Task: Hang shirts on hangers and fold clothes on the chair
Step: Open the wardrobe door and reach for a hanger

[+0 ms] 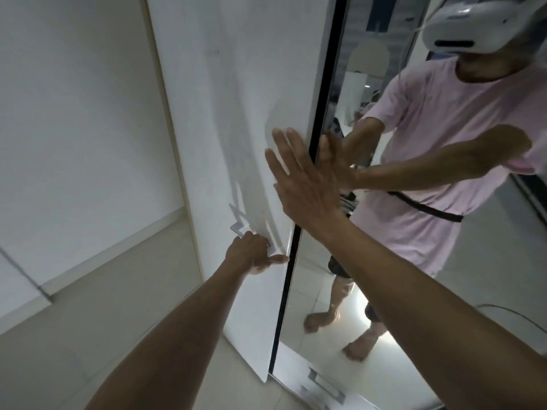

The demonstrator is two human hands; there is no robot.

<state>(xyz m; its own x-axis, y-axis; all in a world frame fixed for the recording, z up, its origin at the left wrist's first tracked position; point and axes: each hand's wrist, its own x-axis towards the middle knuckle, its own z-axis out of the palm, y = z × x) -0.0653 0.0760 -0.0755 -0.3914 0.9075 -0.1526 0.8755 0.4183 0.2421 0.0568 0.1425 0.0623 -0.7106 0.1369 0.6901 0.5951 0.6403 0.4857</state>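
A tall white wardrobe door fills the middle of the head view. My left hand grips its metal handle, fingers curled round the bar and thumb pointing right. My right hand lies flat with straight fingers against the door's right side, next to the black edge of a mirror door. No shirts, hangers or chair are in sight.
The mirror shows a person in a pink shirt with a white headset. A white wall stands at left above the pale tiled floor. Drawer handles sit low beneath the mirror.
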